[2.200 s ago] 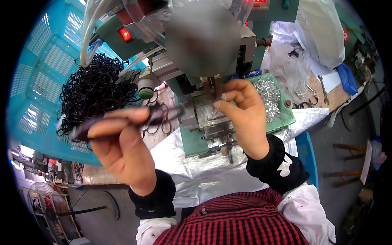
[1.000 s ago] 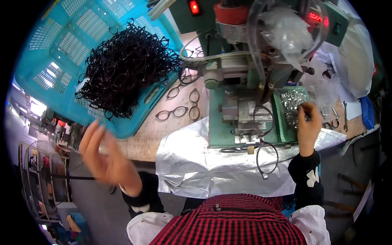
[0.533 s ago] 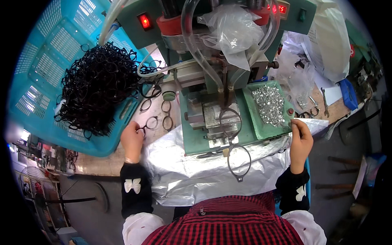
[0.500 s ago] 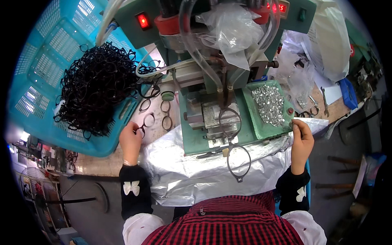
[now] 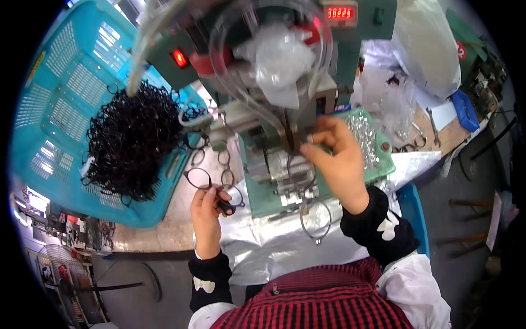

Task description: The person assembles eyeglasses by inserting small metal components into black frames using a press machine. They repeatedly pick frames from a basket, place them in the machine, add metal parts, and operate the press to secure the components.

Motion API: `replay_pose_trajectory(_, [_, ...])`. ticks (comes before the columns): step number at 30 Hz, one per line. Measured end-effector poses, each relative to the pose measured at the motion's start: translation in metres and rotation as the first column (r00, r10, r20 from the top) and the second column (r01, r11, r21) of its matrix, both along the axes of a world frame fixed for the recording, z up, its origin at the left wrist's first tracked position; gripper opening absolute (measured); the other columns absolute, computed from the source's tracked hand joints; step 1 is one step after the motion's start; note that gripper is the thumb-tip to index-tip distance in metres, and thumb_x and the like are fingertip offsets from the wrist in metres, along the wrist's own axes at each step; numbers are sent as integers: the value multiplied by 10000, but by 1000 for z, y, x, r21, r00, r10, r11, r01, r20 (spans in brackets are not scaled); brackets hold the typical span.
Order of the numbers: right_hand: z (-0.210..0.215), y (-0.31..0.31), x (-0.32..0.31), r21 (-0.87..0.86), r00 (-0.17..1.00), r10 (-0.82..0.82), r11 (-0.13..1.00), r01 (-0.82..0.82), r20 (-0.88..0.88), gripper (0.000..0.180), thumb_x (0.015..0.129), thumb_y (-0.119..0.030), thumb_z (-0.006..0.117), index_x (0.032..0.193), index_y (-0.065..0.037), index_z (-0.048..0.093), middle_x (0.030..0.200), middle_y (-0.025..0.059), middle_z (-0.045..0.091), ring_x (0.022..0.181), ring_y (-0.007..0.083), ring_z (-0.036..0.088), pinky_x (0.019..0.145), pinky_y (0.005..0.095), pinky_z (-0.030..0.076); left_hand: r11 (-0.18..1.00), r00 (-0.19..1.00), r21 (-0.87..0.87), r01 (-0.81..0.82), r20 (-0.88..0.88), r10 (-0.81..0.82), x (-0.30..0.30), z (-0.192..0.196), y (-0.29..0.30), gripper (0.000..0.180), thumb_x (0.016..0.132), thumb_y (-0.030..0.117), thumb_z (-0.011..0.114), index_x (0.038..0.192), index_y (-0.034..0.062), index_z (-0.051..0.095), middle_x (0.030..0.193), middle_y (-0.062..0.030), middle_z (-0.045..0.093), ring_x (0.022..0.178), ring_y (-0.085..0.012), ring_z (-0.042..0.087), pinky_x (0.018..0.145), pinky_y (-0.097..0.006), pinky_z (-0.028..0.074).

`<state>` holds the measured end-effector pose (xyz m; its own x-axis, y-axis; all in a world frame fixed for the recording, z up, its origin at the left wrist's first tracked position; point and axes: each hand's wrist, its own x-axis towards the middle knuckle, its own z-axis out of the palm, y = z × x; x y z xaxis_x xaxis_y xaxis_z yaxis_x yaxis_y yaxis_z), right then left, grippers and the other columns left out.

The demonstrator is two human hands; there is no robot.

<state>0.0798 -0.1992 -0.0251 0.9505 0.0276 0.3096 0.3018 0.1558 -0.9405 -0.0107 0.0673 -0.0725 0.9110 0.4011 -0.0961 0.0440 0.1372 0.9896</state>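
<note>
My left hand (image 5: 207, 215) grips a dark eyeglass frame (image 5: 198, 177) by its middle, just left of the machine. Another eyeglass frame (image 5: 329, 221) rests in the metal fixture (image 5: 297, 198) under the machine head, with one rim hanging over the front. My right hand (image 5: 342, 164) reaches in at the fixture's right side. Its thumb and forefinger come together beside the frame there; anything between the fingertips is too blurred to make out. Behind that hand, a green tray (image 5: 388, 167) holds many small shiny metal pieces.
A blue basket (image 5: 55, 118) at the left carries a heap of black eyeglass frames (image 5: 131, 137). More loose frames (image 5: 226, 176) lie between basket and machine. Clear hoses and a plastic bag (image 5: 282, 57) hang before the green machine. A wrench (image 5: 434, 127) lies at the right. Foil (image 5: 268, 247) covers the front edge.
My right hand has moved left from the tray's edge to the fixture. My left hand has lifted an eyeglass frame off the table and brought it right. The view has shifted slightly.
</note>
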Motion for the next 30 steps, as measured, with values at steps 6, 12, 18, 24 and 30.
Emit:
replay_pose_trajectory(6, [1, 0, -6, 56, 996, 38, 998, -34, -77, 464, 814, 14, 724, 1242, 35, 546, 915, 38, 687, 893, 84, 616, 860, 237, 462, 982, 821, 190, -5, 562, -105, 3, 61, -41, 150, 1013, 107, 474, 1082, 4, 560, 905, -95, 617, 706, -136, 573, 641, -275, 484])
replay_pose_trajectory(12, [24, 16, -21, 227, 982, 79, 973, -39, -171, 507, 820, 24, 702, 1290, 44, 512, 1015, 91, 703, 972, 131, 642, 925, 283, 472, 826, 697, 504, -253, 687, -205, 41, 132, -72, 193, 1033, 68, 483, 1175, -24, 576, 917, -100, 666, 791, -114, 597, 739, -247, 475])
replay_pose_trajectory(18, [13, 13, -37, 46, 996, -32, 999, 28, 83, 564, 823, -7, 708, 1351, 19, 511, 1251, 152, 644, 1135, 209, 642, 976, 335, 484, 864, 768, 223, 452, 395, -504, -8, 111, -92, 205, 1019, 86, 492, 1174, -38, 545, 866, -134, 657, 725, -162, 632, 683, -270, 512])
replay_pose_trajectory(24, [-9, -24, 9, -38, 965, -210, 975, 218, 154, 361, 854, 36, 655, 1210, -22, 642, 1113, 68, 692, 1037, 153, 642, 930, 298, 494, 590, 639, -474, 654, -72, -766, -2, 98, -112, 306, 1085, 307, 413, 1139, 34, 539, 706, -136, 628, 537, -154, 550, 465, -265, 431])
replay_pose_trajectory(30, [-81, -118, 24, -239, 846, -511, 812, 533, 152, 271, 863, 50, 622, 1121, -16, 672, 967, 42, 656, 876, 126, 615, 802, 263, 486, 688, 735, -488, 537, -131, -666, 2, 85, -127, 334, 1081, 300, 400, 1097, 8, 562, 635, -112, 603, 433, -143, 480, 386, -250, 405])
